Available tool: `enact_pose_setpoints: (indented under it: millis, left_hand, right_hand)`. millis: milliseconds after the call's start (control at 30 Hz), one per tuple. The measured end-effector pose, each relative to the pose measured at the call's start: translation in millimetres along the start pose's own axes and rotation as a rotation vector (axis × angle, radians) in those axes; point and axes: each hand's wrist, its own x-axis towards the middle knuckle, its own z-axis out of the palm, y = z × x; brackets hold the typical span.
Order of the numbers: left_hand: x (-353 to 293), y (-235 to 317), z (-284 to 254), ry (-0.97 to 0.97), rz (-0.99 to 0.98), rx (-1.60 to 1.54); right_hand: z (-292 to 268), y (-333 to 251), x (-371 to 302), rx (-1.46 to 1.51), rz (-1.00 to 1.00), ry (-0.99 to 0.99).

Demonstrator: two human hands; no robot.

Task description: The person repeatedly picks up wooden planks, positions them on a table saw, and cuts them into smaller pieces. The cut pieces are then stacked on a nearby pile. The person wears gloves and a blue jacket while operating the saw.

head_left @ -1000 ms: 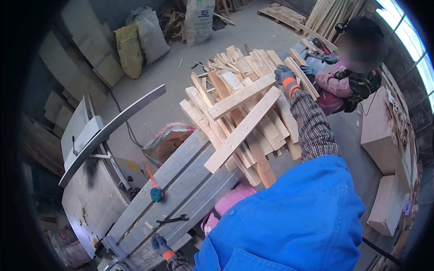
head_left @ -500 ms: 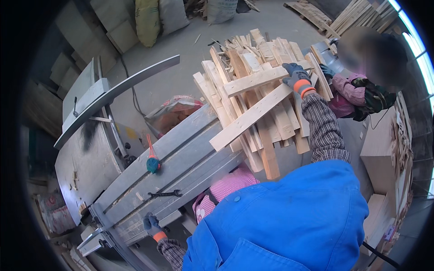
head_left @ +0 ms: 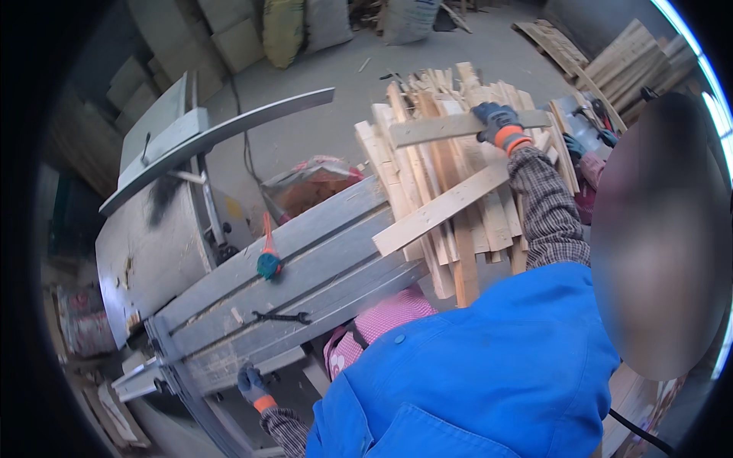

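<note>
My right hand (head_left: 498,122), in a grey glove with an orange cuff, grips a pale wooden board (head_left: 437,130) above a heap of wood strips (head_left: 420,172). The board lies crosswise, reaching out on both sides of the hand. Just below it, a second board (head_left: 443,210) slants across the heap. My left hand (head_left: 250,383), gloved alike, is beside the near edge of the grey metal table (head_left: 321,244). Its fingers look loosely apart, and nothing shows in them. An open-ended wrench (head_left: 281,317) and a teal tape measure (head_left: 269,264) with an orange strap lie on the table.
Left stands a machine with a long curved-looking metal rail (head_left: 229,137). Beyond the table is an open sack (head_left: 309,191) with brown contents. Another person's blurred head (head_left: 664,237) and gloved hand (head_left: 574,145) are at the right. Full sacks (head_left: 412,19) stand behind.
My right hand has raised and turned the upper board, which now extends past the hand on the right. The other person has come closer at the right. The whole view has shifted slightly.
</note>
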Motion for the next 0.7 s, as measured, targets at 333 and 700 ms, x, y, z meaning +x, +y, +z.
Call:
enact_pose_setpoints:
  millis: [333, 700]
  left_hand:
    - [14.5, 37.6, 31.1, -0.027, 0.198, -0.095]
    - [17.2, 97.9, 22.7, 0.008, 0.261, 0.051]
  right_hand:
    - [-111.9, -161.8, 68.3, 0.02, -0.533, 0.41]
    - [-135.4, -535.4, 68.9, 0.167, -1.284, 0.248]
